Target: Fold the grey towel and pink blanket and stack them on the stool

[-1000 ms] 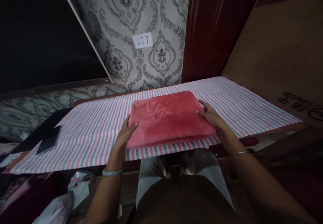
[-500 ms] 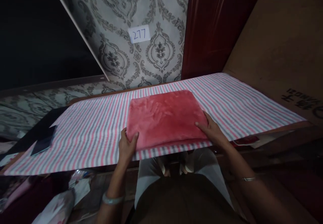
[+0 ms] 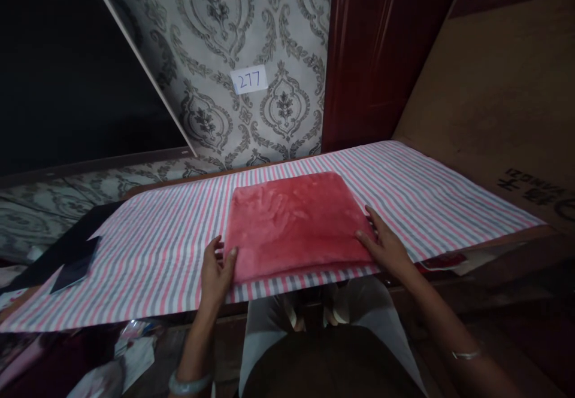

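A folded pink plush cloth (image 3: 296,221) lies flat on a striped cover, its layers showing along the front edge. At its left side is my left hand (image 3: 216,271), open, with the thumb at the cloth's edge and the fingers apart from it. My right hand (image 3: 387,247) is at the right side, also open, its thumb tip touching or just over the cloth's edge and its fingers stretched out beyond it. Neither hand grips the cloth. Pink, grey and white stripes run across the cover (image 3: 171,236) beneath.
A dark phone-like slab (image 3: 76,263) rests on the cover's left end. A large dark screen (image 3: 81,69) stands at the back left, and a cardboard box (image 3: 498,87) at the right. Patterned wallpaper behind bears a paper label (image 3: 250,79) reading 277. Bags (image 3: 101,380) lie below left.
Both hands have loosened from the cloth's sides and moved slightly outward. The cloth stays in place on the cover. My view has tilted up a little.
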`<state>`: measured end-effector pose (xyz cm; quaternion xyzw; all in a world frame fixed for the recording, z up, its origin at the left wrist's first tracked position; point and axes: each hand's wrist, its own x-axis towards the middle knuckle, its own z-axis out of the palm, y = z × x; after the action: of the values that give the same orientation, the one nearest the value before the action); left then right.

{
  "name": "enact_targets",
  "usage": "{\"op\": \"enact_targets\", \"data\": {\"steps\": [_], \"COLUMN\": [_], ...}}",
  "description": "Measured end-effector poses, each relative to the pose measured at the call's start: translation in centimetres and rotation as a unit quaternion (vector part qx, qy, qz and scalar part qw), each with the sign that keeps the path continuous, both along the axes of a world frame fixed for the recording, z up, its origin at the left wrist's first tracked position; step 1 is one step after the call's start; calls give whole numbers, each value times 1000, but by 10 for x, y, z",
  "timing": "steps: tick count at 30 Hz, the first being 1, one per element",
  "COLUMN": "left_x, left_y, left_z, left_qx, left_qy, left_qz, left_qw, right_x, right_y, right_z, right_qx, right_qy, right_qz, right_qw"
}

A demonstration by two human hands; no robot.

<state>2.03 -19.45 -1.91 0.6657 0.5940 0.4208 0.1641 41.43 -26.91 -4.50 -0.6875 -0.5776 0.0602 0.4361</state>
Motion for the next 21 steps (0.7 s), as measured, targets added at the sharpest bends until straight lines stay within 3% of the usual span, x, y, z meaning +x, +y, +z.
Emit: {"op": "enact_targets", "data": {"steps": [3, 5, 7, 10, 15, 21], "left_x": [25, 53, 79, 101, 96, 95], "left_y": [-12, -17, -16, -8, 1, 2], "left_z": [21, 33, 36, 24, -1, 2], "left_qx": [147, 181, 169, 129, 93, 51], "left_qy": [158, 254, 326, 379, 394, 380], "left_qz": [-38, -112, -159, -171, -181, -195], "left_qw": [976, 944, 916, 900, 897, 903], "right_x": [-28, -54, -78, -96, -91, -93], "right_y": [3, 10, 18, 26, 24, 24], "right_z": [29, 43, 47, 30, 1, 13], "right_qx": [63, 55, 4, -67, -67, -111], "right_qy": [-127, -191, -253, -305, -312, -289], "right_qz": [-1, 29, 64, 78, 68, 80], "right_qw": [990, 980, 965, 947, 945, 947]}}
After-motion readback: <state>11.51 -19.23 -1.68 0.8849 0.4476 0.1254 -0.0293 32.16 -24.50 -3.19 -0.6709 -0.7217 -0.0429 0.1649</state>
